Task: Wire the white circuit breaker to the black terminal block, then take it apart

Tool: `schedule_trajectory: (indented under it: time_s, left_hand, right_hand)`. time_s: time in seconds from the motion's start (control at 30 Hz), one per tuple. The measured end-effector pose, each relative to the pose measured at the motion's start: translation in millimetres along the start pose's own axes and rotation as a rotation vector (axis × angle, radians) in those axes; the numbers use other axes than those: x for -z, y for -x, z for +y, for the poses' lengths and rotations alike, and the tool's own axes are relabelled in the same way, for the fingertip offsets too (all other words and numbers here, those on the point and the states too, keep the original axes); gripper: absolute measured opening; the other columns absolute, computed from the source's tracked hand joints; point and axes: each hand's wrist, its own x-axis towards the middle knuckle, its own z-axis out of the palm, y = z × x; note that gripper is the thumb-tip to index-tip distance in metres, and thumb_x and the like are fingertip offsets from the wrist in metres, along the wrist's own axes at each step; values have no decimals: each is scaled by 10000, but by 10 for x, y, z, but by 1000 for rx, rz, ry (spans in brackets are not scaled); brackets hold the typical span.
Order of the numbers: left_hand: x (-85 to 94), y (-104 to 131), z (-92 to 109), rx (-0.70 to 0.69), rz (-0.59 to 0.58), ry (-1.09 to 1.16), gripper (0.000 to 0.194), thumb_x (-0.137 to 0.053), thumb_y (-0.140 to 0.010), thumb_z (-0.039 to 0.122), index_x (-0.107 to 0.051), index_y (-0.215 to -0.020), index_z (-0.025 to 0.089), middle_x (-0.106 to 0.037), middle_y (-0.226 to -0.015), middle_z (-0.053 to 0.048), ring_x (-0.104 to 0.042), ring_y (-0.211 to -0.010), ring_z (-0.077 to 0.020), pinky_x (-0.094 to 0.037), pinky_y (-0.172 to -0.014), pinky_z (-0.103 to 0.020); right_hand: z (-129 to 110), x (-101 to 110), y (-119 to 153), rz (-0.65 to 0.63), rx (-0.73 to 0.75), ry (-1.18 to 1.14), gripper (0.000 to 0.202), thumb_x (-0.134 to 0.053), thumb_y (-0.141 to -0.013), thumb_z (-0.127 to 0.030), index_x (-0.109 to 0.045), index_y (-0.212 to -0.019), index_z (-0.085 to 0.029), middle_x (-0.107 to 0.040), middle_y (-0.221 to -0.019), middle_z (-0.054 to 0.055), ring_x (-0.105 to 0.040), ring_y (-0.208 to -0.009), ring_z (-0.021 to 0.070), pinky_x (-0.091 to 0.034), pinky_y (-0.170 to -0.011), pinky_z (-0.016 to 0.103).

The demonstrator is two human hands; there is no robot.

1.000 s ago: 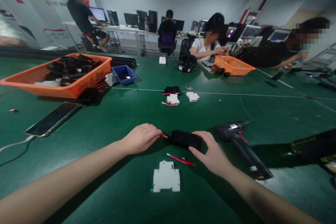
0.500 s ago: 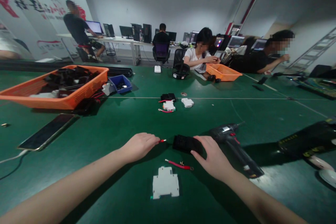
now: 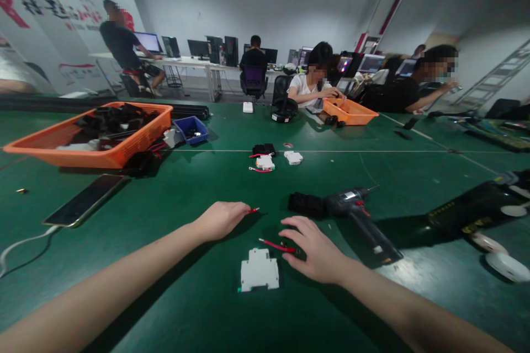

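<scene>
A green table point(image 3: 199, 298) fills most of the scene. At its far side, right of centre, a person in a white shirt point(image 3: 304, 90) sits with hands at an orange basket. A larger orange basket point(image 3: 143, 142), heaped with dark parts, stands on the left. On the right lies a dark object with yellow lettering point(image 3: 472, 210), and between it and the right hand is a power drill point(image 3: 361, 219), its bit aimed far and right.

The left hand point(image 3: 223, 219) has its fingertips pinched on one end of a red lead point(image 3: 254, 210), whose tip points right. The right hand point(image 3: 317, 256) grips nothing: its fingers are spread and curved, with the thumb apart, around the right end of a second red lead point(image 3: 273, 245). Whether they touch that lead, I cannot tell.

A phone point(image 3: 86, 201) with a white cable lies to the left, and a blue bin point(image 3: 197, 139) sits right of the larger basket. The black block point(image 3: 306, 205) rests on the table just left of the drill, on the far side of the right hand. Nearest the viewer, a white module point(image 3: 260, 269) lies flat, just nearer than the second lead. Smallest is a brass-coloured piece point(image 3: 284, 244) beside that lead.
</scene>
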Motion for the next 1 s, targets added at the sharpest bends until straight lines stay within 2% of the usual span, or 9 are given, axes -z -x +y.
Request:
schedule_trajectory:
  time_s: [0.07,0.17,0.43,0.6,0.83,1.0]
  left_hand:
    - [-2,-3,-1,0,0,4,292,-359,-1028,309,-598,-1159,204,-719,-1016,-37,-694,-844,-165,-531,-708,-278]
    - [1,-5,-1,-10,12,18,282,-367,-1024,299,-601,-1150,205,-719,-1005,-36,-692,-840,-157,-530,-707,-267]
    - [-2,-21,-8,37,-29,64,303,-356,-1027,315,-608,-1153,205,-715,-1039,-32,-686,-871,-157,-537,-740,-285]
    - [-6,-22,-3,37,-39,72,294,-355,-1024,323,-614,-1109,213,-713,-997,-23,-675,-857,-154,-515,-728,-282]
    - [22,-18,22,10,-50,73,230,-425,-996,322,-609,-1082,214,-701,-954,-17,-660,-820,-145,-478,-686,-261]
    - [35,-22,37,20,-50,66,205,-442,-982,294,-604,-1078,210,-699,-959,-15,-655,-817,-144,-469,-676,-257]
  right_hand:
    - [3,-15,-11,-26,-8,-39,195,-657,-868,-267,-651,-1059,-226,-564,-1320,105,-489,-1278,298,-470,-1040,522]
    - [64,-22,-11,44,-48,-29,81,-620,-883,-204,-643,-960,-215,-605,-1216,103,-539,-1201,279,-502,-991,499]
    - [277,-15,-4,193,-122,151,141,-592,-880,-152,-648,-1004,-188,-628,-1152,116,-569,-1136,290,-512,-955,497]
    - [293,-30,-12,161,-143,127,221,-593,-879,-157,-628,-1094,-191,-637,-1118,99,-591,-1062,267,-531,-911,457]
    - [254,3,-5,104,-171,77,123,-583,-898,-149,-619,-1004,-201,-647,-977,63,-603,-922,227,-545,-796,388]
    - [262,-5,-12,85,-135,56,119,-561,-913,-126,-608,-993,-200,-645,-957,52,-595,-890,213,-518,-788,374]
